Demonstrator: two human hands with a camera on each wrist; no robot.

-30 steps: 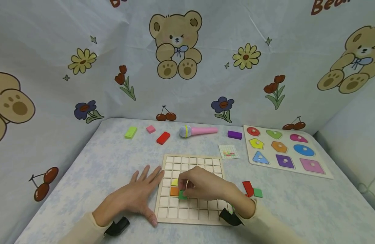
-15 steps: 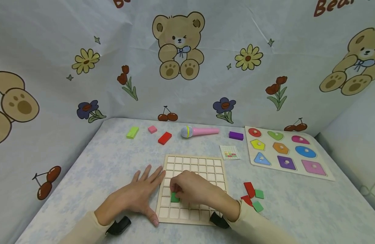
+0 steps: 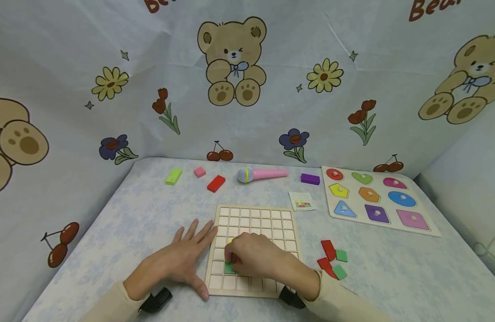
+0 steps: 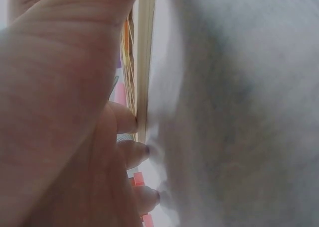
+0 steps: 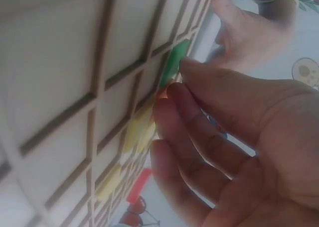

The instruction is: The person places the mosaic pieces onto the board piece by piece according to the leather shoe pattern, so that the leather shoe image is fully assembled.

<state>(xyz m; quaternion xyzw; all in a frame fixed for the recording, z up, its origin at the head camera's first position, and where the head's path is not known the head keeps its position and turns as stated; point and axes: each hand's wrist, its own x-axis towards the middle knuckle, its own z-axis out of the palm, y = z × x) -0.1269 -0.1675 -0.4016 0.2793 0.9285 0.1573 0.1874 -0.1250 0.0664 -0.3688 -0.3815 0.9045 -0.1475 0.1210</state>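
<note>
A wooden grid board (image 3: 251, 295) lies on the table before me. At its lower left, my right hand (image 3: 259, 257) pinches a green square tile (image 3: 229, 268) with thumb and fingertips. The right wrist view has the thumb at the edge of that green tile (image 5: 174, 61), low over a cell; whether it sits flat is unclear. Yellow tiles (image 5: 134, 132) and a sliver of orange lie beyond it, mostly covered by the hand in the head view. My left hand (image 3: 184, 257) lies spread on the table, fingertips against the board's left edge (image 4: 144, 62).
Loose red pieces (image 3: 328, 250) and green squares (image 3: 341, 256) lie right of the board. Behind it are a small pattern card (image 3: 302, 201), a pink toy microphone (image 3: 267, 173), a purple block (image 3: 310, 179) and a red block (image 3: 216, 183). A knobbed shape puzzle (image 3: 357, 214) sits at right.
My right hand has carried the green tile leftward, then slightly toward me, to a cell near the board's lower left. The left hand has stayed in place.
</note>
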